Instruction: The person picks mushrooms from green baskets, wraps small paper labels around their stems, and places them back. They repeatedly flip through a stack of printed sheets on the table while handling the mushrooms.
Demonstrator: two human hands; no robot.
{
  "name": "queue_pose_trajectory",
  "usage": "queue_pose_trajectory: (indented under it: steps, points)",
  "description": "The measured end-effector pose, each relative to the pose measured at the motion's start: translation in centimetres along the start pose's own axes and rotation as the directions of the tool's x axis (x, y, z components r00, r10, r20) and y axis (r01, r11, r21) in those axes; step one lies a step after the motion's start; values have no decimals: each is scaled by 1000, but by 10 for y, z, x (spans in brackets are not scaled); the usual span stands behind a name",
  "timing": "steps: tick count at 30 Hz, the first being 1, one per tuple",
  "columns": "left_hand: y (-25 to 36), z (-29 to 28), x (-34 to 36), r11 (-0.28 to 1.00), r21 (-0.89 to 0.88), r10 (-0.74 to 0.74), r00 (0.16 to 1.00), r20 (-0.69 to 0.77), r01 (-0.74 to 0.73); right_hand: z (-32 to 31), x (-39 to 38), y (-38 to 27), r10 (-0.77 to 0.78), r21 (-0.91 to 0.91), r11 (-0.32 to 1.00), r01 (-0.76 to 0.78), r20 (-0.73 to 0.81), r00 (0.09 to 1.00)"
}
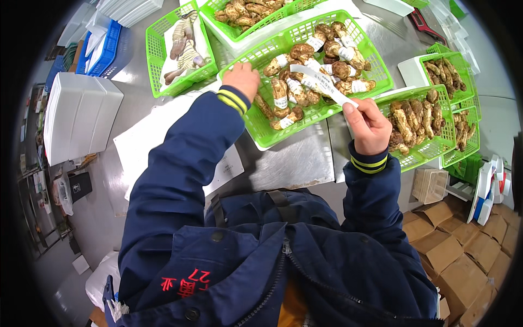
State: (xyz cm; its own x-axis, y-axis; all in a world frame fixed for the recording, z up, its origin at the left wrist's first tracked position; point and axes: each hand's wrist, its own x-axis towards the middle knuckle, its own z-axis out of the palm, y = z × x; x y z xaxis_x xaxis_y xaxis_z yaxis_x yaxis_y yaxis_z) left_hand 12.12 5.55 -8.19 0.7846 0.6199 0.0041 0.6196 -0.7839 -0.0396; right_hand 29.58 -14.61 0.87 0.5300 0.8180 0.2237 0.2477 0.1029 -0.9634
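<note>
My right hand point(370, 126) pinches one end of a white paper label strip point(318, 80), which reaches out over a green plastic basket point(267, 140). Inside that basket lie several brown, thick-stemmed mushrooms point(301, 52), many with white label bands around their stems. At the basket's left end, my left hand point(242, 79) is closed with its fingers curled. What it grips, if anything, is hidden. A bare mushroom point(263, 107) without a visible band lies just below it.
More green baskets of mushrooms stand at the right point(414, 158) and the back point(237, 34). A green basket point(155, 60) at the left holds striped gloves point(188, 52). White paper sheets point(147, 144) lie on the metal table. White foam boxes point(81, 117) are stacked left; flattened cardboard boxes point(463, 278) lie lower right.
</note>
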Motion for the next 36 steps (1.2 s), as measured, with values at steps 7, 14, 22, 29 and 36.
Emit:
queue_pose_trajectory:
  steps: [7,14,22,29,36]
  points:
    - [-46,-46,-64,52,-998,-42,998,44,46,9,11,-12,-133,24,991,133,21,991]
    - [-33,-9,-119,-870,-492,-168,928,331,18,46,21,-21,-192,95,979,179,152,970]
    - [-19,-30,-152,-867,-424,40,886,463,261,83,24,-37,-176,124,981,152,218,960]
    - [-18,-33,-167,-886,-450,-36,951,306,111,110,10,-47,-40,243,969,-50,351,936]
    - [-12,-39,-162,-692,-721,-200,951,236,34,129,-6,-46,106,287,918,-272,484,869]
